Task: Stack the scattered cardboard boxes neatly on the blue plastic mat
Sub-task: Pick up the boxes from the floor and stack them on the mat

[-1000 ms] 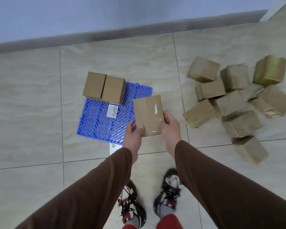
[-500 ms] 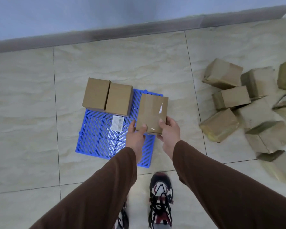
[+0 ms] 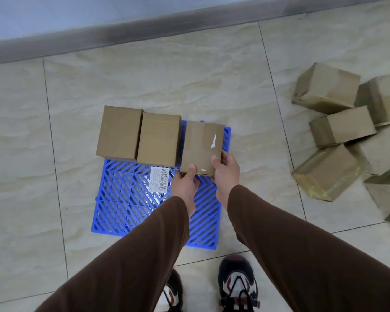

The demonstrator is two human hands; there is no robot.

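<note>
A blue plastic mat (image 3: 122,199) lies on the tiled floor ahead of me. Two cardboard boxes (image 3: 119,131) (image 3: 158,138) stand side by side along its far edge. Both hands hold a third cardboard box (image 3: 200,145), taped and with a white scrap on top, over the mat's far right corner, just right of the second box. My left hand (image 3: 185,185) grips its near left corner and my right hand (image 3: 225,170) its near right corner. Whether it rests on the mat I cannot tell.
Several more cardboard boxes (image 3: 329,172) lie jumbled on the floor at the right. A white barcode label (image 3: 159,181) sits on the mat. A grey skirting board (image 3: 144,32) runs along the wall beyond. My shoes (image 3: 238,287) are at the bottom.
Both hands have carried the box forward and left, from beside the mat's right edge to its far right corner, in line with the two boxes. I have stepped closer.
</note>
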